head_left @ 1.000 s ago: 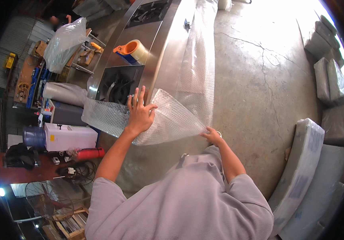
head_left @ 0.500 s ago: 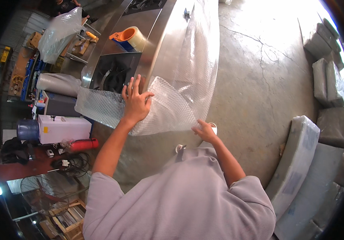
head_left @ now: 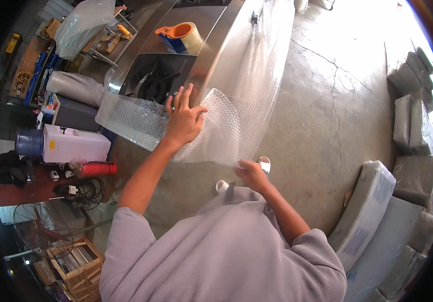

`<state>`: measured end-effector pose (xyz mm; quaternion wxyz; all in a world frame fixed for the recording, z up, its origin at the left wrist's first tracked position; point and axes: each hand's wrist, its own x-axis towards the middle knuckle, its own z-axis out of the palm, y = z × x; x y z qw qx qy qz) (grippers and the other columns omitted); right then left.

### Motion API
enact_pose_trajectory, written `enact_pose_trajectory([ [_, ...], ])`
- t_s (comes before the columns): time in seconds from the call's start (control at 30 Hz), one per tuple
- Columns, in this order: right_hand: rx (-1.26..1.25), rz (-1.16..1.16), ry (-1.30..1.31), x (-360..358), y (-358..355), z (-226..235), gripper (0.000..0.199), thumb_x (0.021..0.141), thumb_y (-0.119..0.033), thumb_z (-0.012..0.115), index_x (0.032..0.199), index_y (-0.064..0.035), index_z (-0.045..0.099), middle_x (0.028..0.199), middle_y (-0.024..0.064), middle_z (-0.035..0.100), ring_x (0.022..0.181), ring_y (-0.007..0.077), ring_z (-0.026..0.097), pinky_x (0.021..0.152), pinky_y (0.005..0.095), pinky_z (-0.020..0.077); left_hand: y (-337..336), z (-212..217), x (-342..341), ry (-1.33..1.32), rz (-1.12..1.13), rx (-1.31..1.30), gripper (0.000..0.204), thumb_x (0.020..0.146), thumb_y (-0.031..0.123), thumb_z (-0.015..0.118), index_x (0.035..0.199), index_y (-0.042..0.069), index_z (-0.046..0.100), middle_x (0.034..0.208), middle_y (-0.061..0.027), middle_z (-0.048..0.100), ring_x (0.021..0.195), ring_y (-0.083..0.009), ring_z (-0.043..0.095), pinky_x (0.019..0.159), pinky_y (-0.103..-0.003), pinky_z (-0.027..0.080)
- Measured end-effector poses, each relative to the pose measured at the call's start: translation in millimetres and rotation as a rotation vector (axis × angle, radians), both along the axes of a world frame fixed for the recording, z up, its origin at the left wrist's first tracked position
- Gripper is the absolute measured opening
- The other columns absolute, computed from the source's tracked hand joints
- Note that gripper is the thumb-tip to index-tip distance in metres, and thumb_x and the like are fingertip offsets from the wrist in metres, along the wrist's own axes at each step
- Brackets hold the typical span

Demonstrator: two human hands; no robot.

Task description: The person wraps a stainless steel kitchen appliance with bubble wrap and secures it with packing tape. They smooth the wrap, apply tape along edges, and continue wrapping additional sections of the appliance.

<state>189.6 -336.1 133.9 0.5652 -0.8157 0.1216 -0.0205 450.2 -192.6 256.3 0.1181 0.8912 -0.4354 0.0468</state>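
Bubble wrap (head_left: 219, 123) spans between the hands, across the near end of a steel stove (head_left: 198, 15). Left hand (head_left: 183, 122) spread, seemingly pressing wrap at the corner. Right hand (head_left: 253, 175), lower, fingers curled, apparently pinching wrap's bottom edge. Step: likely folding the end over; next move calls for snug tension. Tape dispenser (head_left: 190, 36) beyond left hand.

Premises appear to be a workshop, evidenced by cracked concrete floor (head_left: 322, 116), stacked plastic-wrapped bundles (head_left: 363, 214), cluttered side worktop (head_left: 29, 61), steel stove unit (head_left: 204, 65) and bubble wrap (head_left: 226, 123).
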Motion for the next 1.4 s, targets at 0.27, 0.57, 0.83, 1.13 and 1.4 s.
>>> enact_pose_trajectory([
  [0.27,-0.177,0.177,-0.359,71,41,35,0.022,0.096,-0.022,0.071,0.091,-0.0025,0.062,0.085,0.0197,0.061,0.078,0.0418,0.064,0.068,0.0504,0.0505,0,-3,2,0.019,-0.002,-0.048,0.016,0.089,0.019,0.07,0.1,0.021,0.081,0.164,-0.0158,0.038,0.155,-0.0334,0.027,0.124,-0.06,0.01],
  [0.57,-0.194,0.333,-0.369,96,47,58,0.023,0.099,-0.021,0.067,0.088,-0.0007,0.063,0.082,0.0208,0.063,0.079,0.0416,0.065,0.073,0.0521,0.0517,-2,-1,3,0.046,0.0,-0.058,0.016,0.088,0.02,0.069,0.098,0.021,0.082,0.16,-0.0145,0.04,0.154,-0.0317,0.027,0.124,-0.061,0.009],
  [0.83,-0.188,0.374,-0.392,92,47,70,0.021,0.098,-0.019,0.067,0.088,-0.0006,0.065,0.08,0.0199,0.064,0.075,0.0415,0.066,0.068,0.0513,0.0524,-4,-2,5,0.014,-0.008,-0.068,0.013,0.087,0.018,0.072,0.096,0.02,0.081,0.158,-0.0162,0.042,0.152,-0.0347,0.031,0.122,-0.059,0.012],
  [1.13,-0.33,0.315,-0.333,107,69,75,0.016,0.093,-0.015,0.065,0.089,0.0,0.066,0.081,0.0208,0.066,0.069,0.0393,0.069,0.064,0.0497,0.0557,-2,-2,11,0.052,-0.085,-0.061,0.016,0.087,0.017,0.072,0.099,0.018,0.081,0.16,-0.0218,0.038,0.152,-0.0395,0.029,0.122,-0.056,0.014],
  [1.4,-0.352,0.186,-0.249,95,78,85,0.013,0.085,-0.013,0.066,0.086,-0.0008,0.066,0.084,0.0205,0.067,0.07,0.0372,0.071,0.064,0.0486,0.0565,-3,22,14,0.019,-0.301,0.09,0.041,0.087,0.017,0.073,0.127,0.026,0.076,0.168,-0.023,0.023,0.156,-0.0445,0.018,0.123,-0.055,0.011],
])
